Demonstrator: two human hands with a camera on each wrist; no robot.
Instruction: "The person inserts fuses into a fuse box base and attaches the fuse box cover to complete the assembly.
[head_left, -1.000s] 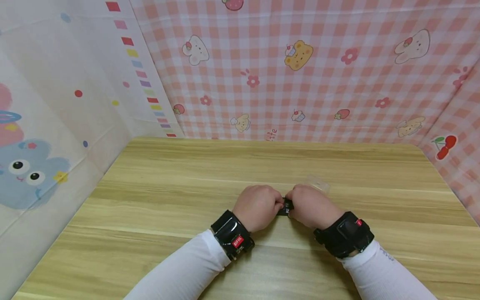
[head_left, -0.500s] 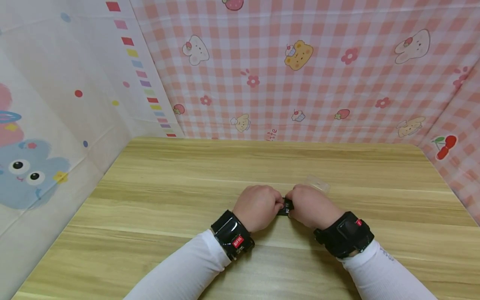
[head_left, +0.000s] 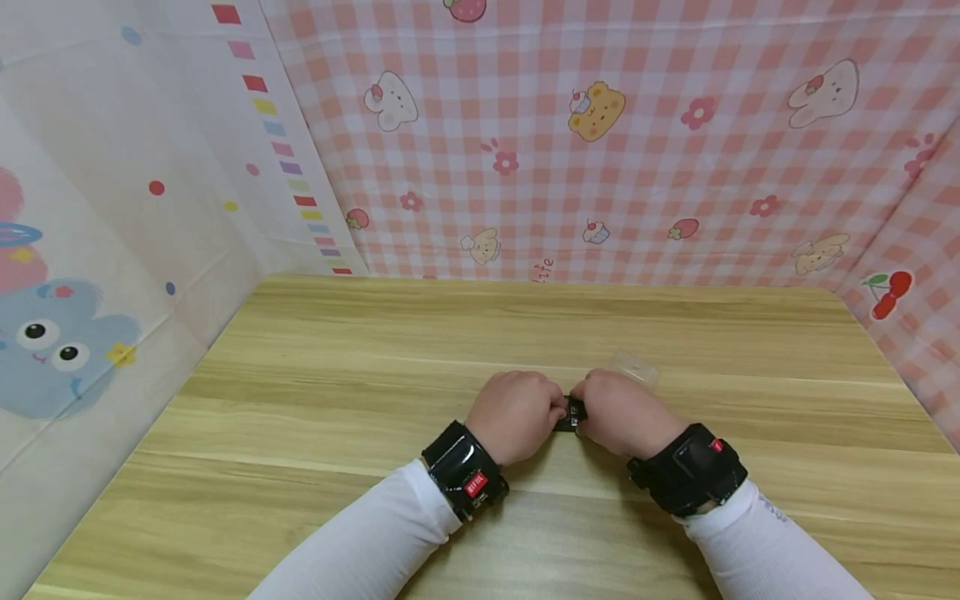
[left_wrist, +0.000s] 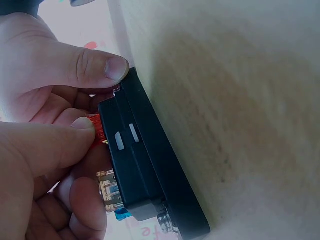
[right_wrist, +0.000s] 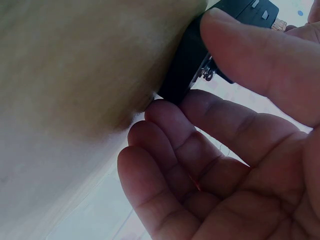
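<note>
A small black fuse box (head_left: 573, 413) stands on the wooden table between both hands; the left wrist view shows its side, close to the tabletop. My left hand (head_left: 517, 417) pinches a red blade fuse (left_wrist: 99, 129) at the box's top, thumb on one side. Next to it sit a clear fuse (left_wrist: 108, 190) and a blue fuse (left_wrist: 121, 214). A metal screw terminal (left_wrist: 166, 222) shows at one end. My right hand (head_left: 626, 412) grips the box's other end, its thumb on the housing and fingers against the far side. The fuse's lower part is hidden.
A clear plastic cover (head_left: 637, 367) lies on the wooden table (head_left: 360, 350) just beyond the right hand. Patterned cloth walls (head_left: 645, 183) border the table at the back and sides.
</note>
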